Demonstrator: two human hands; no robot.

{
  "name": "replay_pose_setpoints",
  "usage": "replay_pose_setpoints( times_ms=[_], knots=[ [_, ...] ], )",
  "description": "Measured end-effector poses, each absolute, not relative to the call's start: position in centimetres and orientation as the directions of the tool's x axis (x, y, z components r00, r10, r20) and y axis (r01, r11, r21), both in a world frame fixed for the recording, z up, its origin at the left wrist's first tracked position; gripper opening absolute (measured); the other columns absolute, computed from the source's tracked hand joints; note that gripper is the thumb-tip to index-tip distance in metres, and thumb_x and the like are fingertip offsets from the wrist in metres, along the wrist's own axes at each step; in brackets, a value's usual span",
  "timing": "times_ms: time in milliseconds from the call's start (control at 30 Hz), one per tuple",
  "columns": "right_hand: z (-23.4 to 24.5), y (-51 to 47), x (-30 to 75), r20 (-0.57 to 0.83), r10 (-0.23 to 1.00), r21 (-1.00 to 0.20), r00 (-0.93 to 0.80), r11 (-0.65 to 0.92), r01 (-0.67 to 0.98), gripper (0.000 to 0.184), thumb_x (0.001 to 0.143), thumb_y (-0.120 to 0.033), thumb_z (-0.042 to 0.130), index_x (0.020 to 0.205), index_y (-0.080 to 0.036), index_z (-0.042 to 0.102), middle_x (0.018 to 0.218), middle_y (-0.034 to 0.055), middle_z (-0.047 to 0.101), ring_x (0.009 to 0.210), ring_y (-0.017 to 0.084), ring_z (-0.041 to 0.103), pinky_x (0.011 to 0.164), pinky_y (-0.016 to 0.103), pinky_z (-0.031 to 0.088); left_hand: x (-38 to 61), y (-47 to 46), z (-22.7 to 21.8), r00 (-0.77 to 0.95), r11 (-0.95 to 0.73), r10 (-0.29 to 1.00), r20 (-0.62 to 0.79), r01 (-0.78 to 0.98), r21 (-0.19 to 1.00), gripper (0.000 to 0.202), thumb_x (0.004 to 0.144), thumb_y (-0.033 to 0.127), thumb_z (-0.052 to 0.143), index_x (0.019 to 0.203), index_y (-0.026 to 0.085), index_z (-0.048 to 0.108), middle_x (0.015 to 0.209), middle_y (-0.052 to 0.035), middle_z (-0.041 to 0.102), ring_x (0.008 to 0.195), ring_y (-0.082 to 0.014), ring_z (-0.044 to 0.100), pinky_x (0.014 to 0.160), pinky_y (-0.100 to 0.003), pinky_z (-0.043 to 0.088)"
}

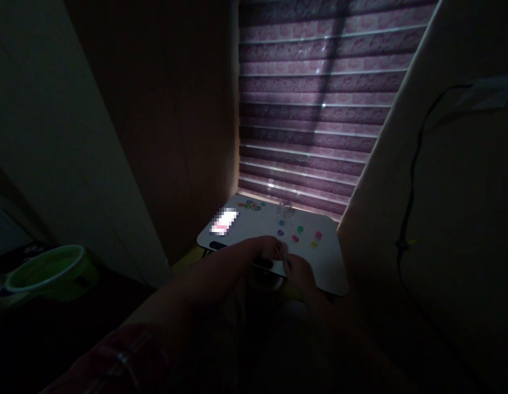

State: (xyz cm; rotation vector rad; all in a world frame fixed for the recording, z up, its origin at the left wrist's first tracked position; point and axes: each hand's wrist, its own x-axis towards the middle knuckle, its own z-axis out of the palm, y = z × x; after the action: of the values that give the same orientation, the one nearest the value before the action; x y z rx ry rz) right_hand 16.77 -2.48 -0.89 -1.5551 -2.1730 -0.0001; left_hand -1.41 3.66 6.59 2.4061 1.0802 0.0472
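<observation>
In a dark room a small white lap table point(254, 232) stands by a window with a striped blind. My left hand point(269, 249) and my right hand point(300, 273) meet over the table's near edge, fingertips pinched together on a tiny object too small to name. Several small coloured beads point(299, 234) lie scattered on the table just beyond my hands. More beads point(249, 205) cluster at the far left of the table. A small clear glass bowl point(285, 208) stands at the table's far edge.
A lit phone point(224, 222) lies on the table's left part. A green bowl point(48, 272) sits low at the left. A dark cable point(414, 164) hangs on the right wall. Walls close in on both sides.
</observation>
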Motion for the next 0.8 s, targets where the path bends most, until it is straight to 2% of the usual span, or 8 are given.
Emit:
replay_pose_setpoints(
  times_ms=[300, 533, 800],
  knots=[
    [-0.81, -2.51, 16.79, 0.373, 0.892, -0.260, -0.256, 0.365, 0.894, 0.029, 0.101, -0.030, 0.048, 0.087, -0.020, 0.071, 0.082, 0.0052, 0.073, 0.071, 0.016, 0.060, 0.065, 0.027, 0.031, -1.61, 3.52, 6.73, 0.669, -0.553, 0.717, -0.196, 0.717, 0.425, 0.021, 0.086, 0.026, 0.070, 0.104, 0.019, 0.080, 0.093, -0.0002, 0.080, 0.083, -0.0148, 0.068, 0.078, -0.020, 0.050],
    [-0.74, -2.47, 16.69, 0.376, 0.893, -0.253, -0.246, 0.354, 0.900, 0.030, 0.101, -0.031, 0.048, 0.084, -0.020, 0.070, 0.080, 0.0056, 0.072, 0.069, 0.017, 0.060, 0.064, 0.029, 0.029, -1.56, 3.11, 7.03, 0.682, -0.571, 0.707, -0.188, 0.707, 0.418, 0.022, 0.087, 0.026, 0.071, 0.106, 0.021, 0.079, 0.096, -0.0001, 0.080, 0.083, -0.0156, 0.069, 0.081, -0.022, 0.051],
    [-1.02, -2.39, 16.82, 0.363, 0.897, -0.256, -0.254, 0.358, 0.898, 0.022, 0.098, -0.026, 0.051, 0.090, -0.020, 0.071, 0.088, 0.0057, 0.074, 0.078, 0.018, 0.063, 0.069, 0.026, 0.034, -1.08, 2.97, 6.89, 0.696, -0.623, 0.709, -0.116, 0.695, 0.359, 0.016, 0.085, 0.027, 0.071, 0.097, 0.018, 0.077, 0.090, -0.0008, 0.078, 0.082, -0.0157, 0.067, 0.081, -0.023, 0.050]
  ],
)
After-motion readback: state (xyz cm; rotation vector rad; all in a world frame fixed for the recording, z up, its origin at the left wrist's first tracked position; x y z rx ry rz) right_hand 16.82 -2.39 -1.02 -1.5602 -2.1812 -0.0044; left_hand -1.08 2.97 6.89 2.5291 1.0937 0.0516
